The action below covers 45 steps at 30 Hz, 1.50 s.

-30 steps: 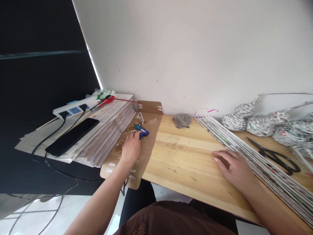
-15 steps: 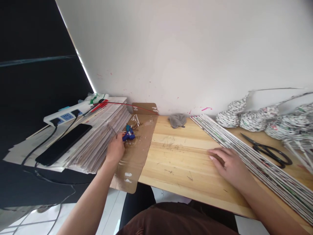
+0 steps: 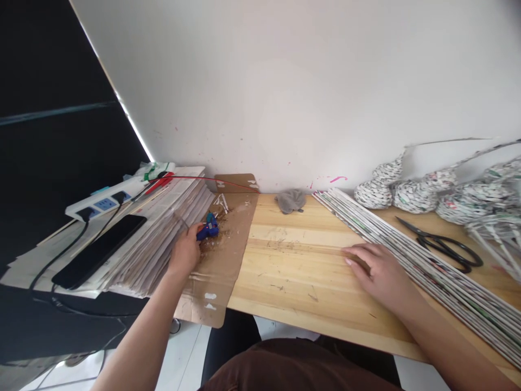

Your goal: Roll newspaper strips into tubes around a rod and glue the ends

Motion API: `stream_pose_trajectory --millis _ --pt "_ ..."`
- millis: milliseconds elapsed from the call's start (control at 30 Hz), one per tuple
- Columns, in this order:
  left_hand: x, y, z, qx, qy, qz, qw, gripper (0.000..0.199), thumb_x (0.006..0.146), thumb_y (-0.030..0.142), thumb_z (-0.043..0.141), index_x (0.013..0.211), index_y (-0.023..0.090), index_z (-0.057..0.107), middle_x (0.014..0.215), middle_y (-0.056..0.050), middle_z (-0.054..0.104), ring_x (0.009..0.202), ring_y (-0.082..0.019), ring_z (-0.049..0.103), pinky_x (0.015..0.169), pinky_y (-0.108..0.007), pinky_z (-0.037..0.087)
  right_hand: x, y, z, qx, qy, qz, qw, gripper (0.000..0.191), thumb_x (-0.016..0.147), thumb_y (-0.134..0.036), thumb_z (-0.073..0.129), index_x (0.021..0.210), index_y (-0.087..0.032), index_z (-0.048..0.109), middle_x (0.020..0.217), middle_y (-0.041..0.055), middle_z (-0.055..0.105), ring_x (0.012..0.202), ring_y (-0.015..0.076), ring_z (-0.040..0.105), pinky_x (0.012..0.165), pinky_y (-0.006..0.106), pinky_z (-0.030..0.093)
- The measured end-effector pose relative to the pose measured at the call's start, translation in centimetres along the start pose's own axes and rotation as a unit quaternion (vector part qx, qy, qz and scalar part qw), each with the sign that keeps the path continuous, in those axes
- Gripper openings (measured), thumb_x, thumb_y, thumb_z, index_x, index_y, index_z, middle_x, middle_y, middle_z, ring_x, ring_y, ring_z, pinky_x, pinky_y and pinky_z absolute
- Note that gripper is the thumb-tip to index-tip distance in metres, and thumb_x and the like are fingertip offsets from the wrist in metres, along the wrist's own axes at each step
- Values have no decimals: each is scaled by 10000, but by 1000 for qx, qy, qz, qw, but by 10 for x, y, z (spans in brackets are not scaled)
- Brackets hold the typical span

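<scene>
A small blue glue gun is over the brown cardboard sheet on the left of the table. My left hand has its fingers closed on the glue gun's near end. On the right, my right hand rests on the wooden table, fingers slightly apart and holding nothing. Long rolled paper sticks lie in a diagonal bundle beside it.
Black scissors lie right of the sticks, before woven paper gourd shapes. A grey cloth sits near the wall. Stacked papers at left carry a phone and power strip.
The view has shifted slightly. My left hand remains on the glue gun, which appears a little lower and further left. My right hand keeps much the same pose on the table.
</scene>
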State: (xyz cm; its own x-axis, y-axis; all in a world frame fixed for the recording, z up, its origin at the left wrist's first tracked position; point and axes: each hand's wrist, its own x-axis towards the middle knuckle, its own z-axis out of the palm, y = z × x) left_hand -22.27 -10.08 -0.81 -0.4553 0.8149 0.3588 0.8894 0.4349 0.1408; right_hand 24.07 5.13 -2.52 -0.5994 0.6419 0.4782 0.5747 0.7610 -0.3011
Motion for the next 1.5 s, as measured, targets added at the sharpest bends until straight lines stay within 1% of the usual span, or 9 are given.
stream_pose_trajectory --millis 200,333,433,567,700,800,1033,1200,1500 --pt "-2 -4 -5 2 -8 17 1000 494 761 58 440 1234 184 503 1143 -115 630 1045 -250 594 878 -333 456 -2 -4 -4 14 -8 21 1000 192 880 -250 514 1023 -208 636 1007 67 643 961 229 551 881 387 407" --pt "1 19 -19 90 8 31 995 445 804 91 398 1231 120 520 1036 -174 645 976 -316 604 851 -429 450 -1 -7 -5 23 -12 33 999 176 881 -220 507 1005 -211 633 989 63 644 946 227 547 875 391 396" --pt "20 68 -18 -1 21 122 992 386 845 214 466 1215 134 542 1018 -136 654 962 -285 603 885 -409 438 0 -8 -4 28 -13 38 999 162 881 -193 501 979 -205 629 958 60 643 927 221 538 861 382 391" --pt "68 154 12 -205 -72 211 953 295 859 320 509 1102 199 624 1041 -74 658 868 -181 626 809 -286 475 3 -6 -1 27 -4 42 999 151 888 -174 482 933 -195 624 903 61 634 885 216 522 825 366 389" --pt "114 221 53 -212 -72 202 954 451 793 346 616 1202 158 582 1201 -139 600 1059 -231 565 919 -334 416 6 -6 1 11 5 58 998 162 889 -148 452 869 -181 609 842 69 613 851 214 506 794 357 386" --pt "126 244 74 -185 -101 166 963 455 719 318 694 1132 139 630 1126 -157 634 1082 -280 545 934 -375 387 6 -7 2 6 11 63 998 166 881 -131 445 856 -177 603 827 73 601 847 213 502 784 356 387" --pt "70 251 67 -219 -121 168 953 129 718 254 663 790 148 673 813 -88 666 799 -232 600 710 -318 429 5 -12 0 68 37 65 995 121 877 -198 494 899 -174 610 852 85 607 880 226 521 820 376 406" --pt "-12 263 38 -316 -139 273 898 84 694 160 645 748 198 593 771 -26 613 736 -165 562 658 -261 401 10 -33 9 261 10 104 960 596 762 -392 684 1285 -173 502 1107 115 601 832 190 577 751 326 466" --pt "-51 237 11 -321 -130 303 888 155 727 264 682 707 208 539 746 -30 589 725 -181 540 652 -280 382 12 -38 24 486 -144 221 833 295 698 -387 732 731 -136 581 655 13 625 527 102 555 484 221 434"
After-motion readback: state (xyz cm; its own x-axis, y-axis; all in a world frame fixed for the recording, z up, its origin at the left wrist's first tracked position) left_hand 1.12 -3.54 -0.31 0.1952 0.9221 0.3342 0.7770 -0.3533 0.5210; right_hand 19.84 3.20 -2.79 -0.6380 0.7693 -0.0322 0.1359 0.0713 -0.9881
